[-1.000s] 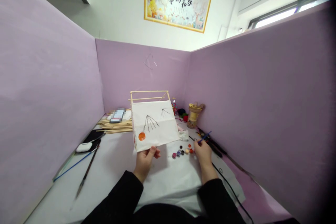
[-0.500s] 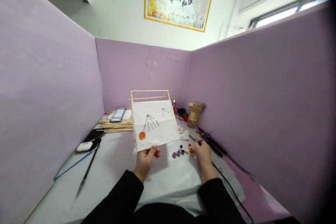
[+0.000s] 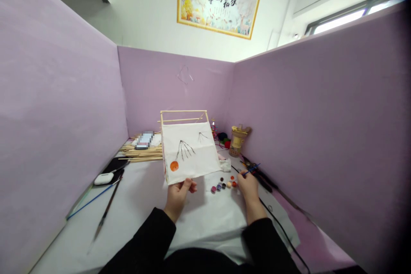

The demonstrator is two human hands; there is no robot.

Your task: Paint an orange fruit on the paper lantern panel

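My left hand (image 3: 178, 197) grips the lower edge of a white cloth panel (image 3: 205, 154) stretched on a thin wooden stick frame (image 3: 183, 112). The frame is held up, tilted, above the table. Dark branching strokes and an orange disc (image 3: 174, 166) are painted on the cloth. Over to the right, my right hand (image 3: 248, 186) is closed around a slim blue-handled paintbrush (image 3: 252, 169), near several small paint pots (image 3: 224, 186). The brush's tip points left and is too small to make out clearly.
At the left lie a blue brush (image 3: 93, 201), a dark-handled brush (image 3: 107, 207) and a white case (image 3: 104, 179). Behind them are a phone (image 3: 144, 140) and wooden sticks (image 3: 141, 153). A woven pot (image 3: 237, 141), pliers (image 3: 261, 178) and a black cable (image 3: 282, 231) occupy the right. Purple partitions (image 3: 176, 81) enclose the table.
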